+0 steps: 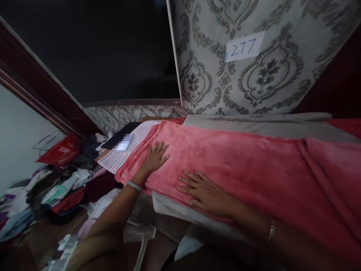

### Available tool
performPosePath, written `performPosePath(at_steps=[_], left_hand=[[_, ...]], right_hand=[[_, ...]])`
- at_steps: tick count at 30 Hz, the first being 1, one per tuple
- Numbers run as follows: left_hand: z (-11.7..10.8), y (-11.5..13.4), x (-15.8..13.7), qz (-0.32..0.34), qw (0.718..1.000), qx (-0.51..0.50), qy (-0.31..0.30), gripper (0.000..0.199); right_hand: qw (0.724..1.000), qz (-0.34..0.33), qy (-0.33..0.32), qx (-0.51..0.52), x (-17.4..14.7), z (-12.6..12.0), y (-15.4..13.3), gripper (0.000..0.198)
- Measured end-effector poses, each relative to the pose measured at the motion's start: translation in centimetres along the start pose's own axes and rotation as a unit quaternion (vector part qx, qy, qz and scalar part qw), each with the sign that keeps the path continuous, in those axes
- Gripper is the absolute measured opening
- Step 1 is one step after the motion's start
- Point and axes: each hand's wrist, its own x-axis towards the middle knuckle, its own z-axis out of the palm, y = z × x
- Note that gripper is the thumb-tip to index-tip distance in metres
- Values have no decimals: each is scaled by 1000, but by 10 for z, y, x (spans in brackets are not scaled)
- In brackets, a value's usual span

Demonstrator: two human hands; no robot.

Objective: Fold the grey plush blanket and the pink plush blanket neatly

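A pink plush blanket (225,162) lies spread lengthwise in front of me, with a folded ridge toward its right end. Flat on its left part rests my left hand (156,157), fingers spread. My right hand (204,192) also presses flat on the blanket, closer to its front edge, with the fingers stretched out. Neither hand grasps anything. Beneath the blanket a grey cloth (169,207) shows along the front, and another grey cloth (242,121) runs along the back. A striped cloth (118,160) sticks out past the blanket's left end.
Several clothes (67,192) are heaped on the left, with a red basket (60,150) behind them. A large dark screen (113,49) hangs on the patterned wall beside a paper marked 277 (244,47). Below my left arm stands a pale plastic frame (141,233).
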Motion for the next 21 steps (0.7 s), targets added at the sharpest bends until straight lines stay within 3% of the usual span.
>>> performPosePath(at_steps=[4,7,10,12,16,21], left_hand=[[-13,3,3,-12,999,-28,-25,62],[-21,21,-3,-26,998,-54,-13,64],[-14,55,-16,56,996,-59,38,66],[-4,77,-25,117,991,-53,48,66],[13,97,-35,129,989,-44,53,66],[13,94,-31,120,990,-42,58,64]], right_hand=[[999,9,50,-7,-8,-23,9,47],[985,112,117,-55,-21,-46,34,51],[955,238,134,-119,-37,-51,63,61],[939,278,124,-158,-44,-42,76,64],[930,285,127,-193,-46,-26,79,64],[951,255,125,-119,-65,-37,67,59]])
